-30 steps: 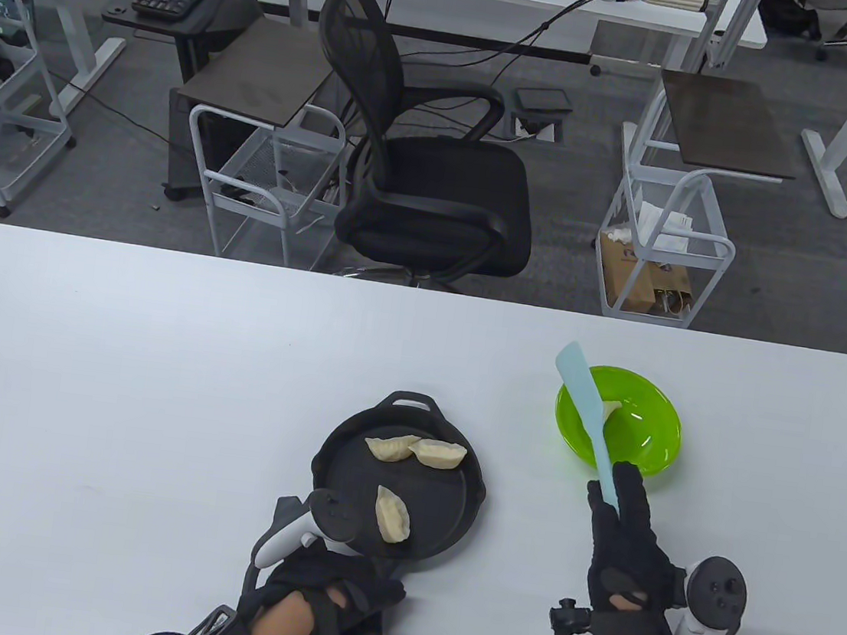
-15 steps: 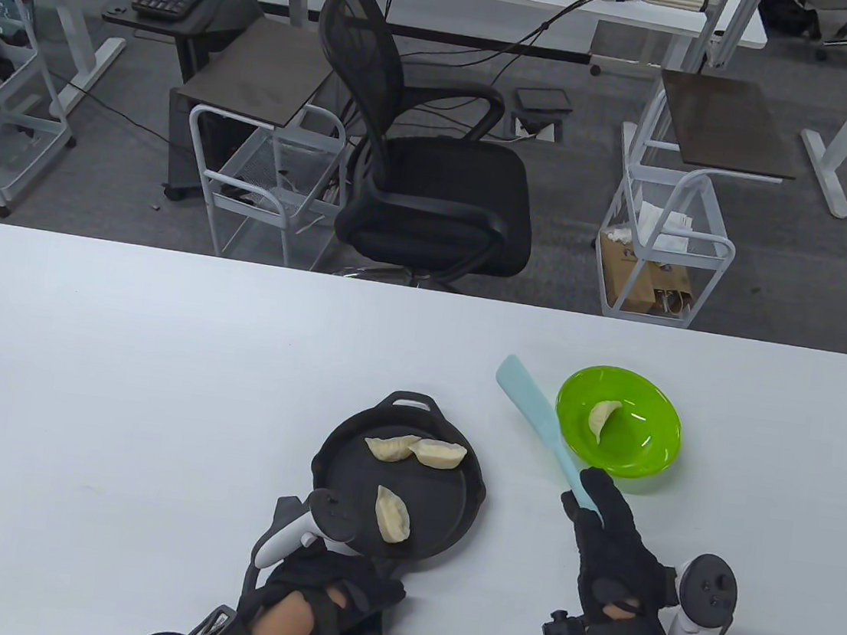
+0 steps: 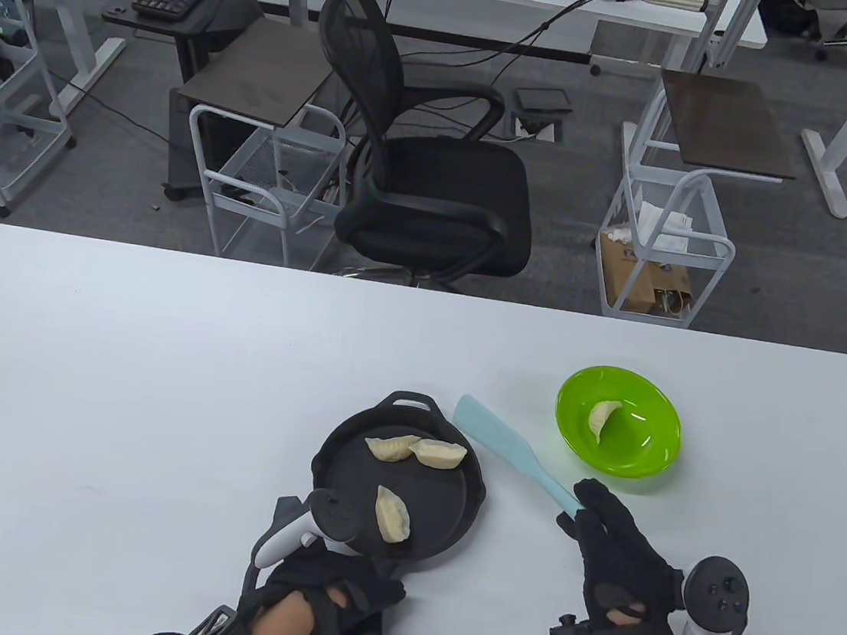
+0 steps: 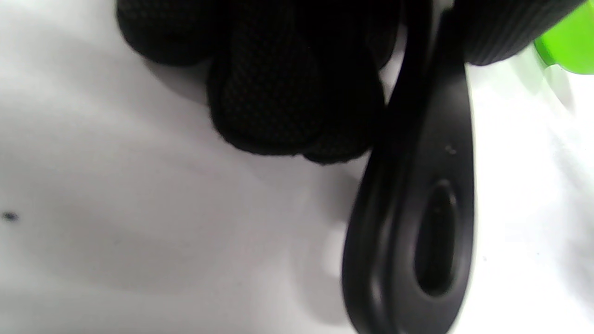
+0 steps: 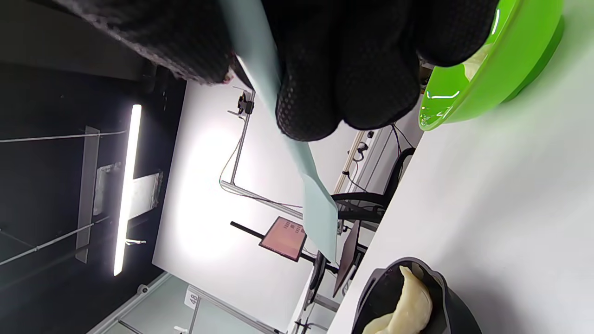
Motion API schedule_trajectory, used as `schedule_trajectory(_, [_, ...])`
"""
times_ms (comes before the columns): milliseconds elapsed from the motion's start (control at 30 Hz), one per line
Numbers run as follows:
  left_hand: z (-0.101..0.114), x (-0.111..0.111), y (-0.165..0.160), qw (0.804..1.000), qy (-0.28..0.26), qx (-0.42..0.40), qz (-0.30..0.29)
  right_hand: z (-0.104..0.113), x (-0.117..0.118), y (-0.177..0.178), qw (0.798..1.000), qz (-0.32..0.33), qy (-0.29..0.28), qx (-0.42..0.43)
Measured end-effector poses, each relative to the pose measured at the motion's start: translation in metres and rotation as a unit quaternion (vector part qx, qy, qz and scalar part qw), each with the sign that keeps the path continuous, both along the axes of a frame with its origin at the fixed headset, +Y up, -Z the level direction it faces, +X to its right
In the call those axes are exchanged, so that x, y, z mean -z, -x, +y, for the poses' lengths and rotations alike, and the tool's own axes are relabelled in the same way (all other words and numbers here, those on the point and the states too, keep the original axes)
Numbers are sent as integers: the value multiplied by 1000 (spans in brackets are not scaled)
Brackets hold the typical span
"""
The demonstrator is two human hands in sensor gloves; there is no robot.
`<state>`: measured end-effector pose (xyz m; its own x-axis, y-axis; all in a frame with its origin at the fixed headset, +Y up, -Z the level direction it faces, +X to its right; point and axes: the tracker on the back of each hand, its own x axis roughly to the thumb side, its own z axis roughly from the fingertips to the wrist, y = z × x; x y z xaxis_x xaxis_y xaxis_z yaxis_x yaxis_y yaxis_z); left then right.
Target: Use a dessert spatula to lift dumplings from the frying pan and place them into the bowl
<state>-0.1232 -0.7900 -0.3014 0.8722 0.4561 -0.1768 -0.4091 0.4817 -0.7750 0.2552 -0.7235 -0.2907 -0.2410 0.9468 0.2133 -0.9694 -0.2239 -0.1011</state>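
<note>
A black frying pan (image 3: 438,516) sits near the table's front edge with three dumplings in it: two side by side at its far side (image 3: 392,448) (image 3: 439,454) and one nearer me (image 3: 392,515). My left hand (image 3: 328,591) grips the pan handle (image 4: 417,232). My right hand (image 3: 609,537) holds the handle of a light blue dessert spatula (image 3: 495,438), whose empty blade points left toward the pan's right rim, above the table. A green bowl (image 3: 650,453) to the right holds one dumpling (image 3: 601,419). The right wrist view shows the spatula (image 5: 315,204), bowl (image 5: 501,74) and pan (image 5: 445,297).
The white table (image 3: 114,387) stretches wide to the left of the pan. Beyond its far edge stand a black office chair (image 3: 425,179) and two white wire carts (image 3: 270,183) (image 3: 664,247).
The spatula swung left from over the bowl, leaving a dumpling in the bowl, and now points toward the pan. My right hand shifted slightly toward me. The left hand and pan stayed still.
</note>
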Motion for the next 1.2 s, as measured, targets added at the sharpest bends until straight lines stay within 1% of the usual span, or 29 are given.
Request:
schedule_trajectory(100, [0,0,0,1000,0,0,0,0,0,2,1000,13,11,-13])
schedule_trajectory(233, [0,0,0,1000,0,0,0,0,0,4,999,21,10,-42])
schedule_trajectory(567, [0,0,0,1000,0,0,0,-1,1,7,997,36,9,-62])
schedule_trajectory(1200, [0,0,0,1000,0,0,0,-12,6,20,992,90,39,-77])
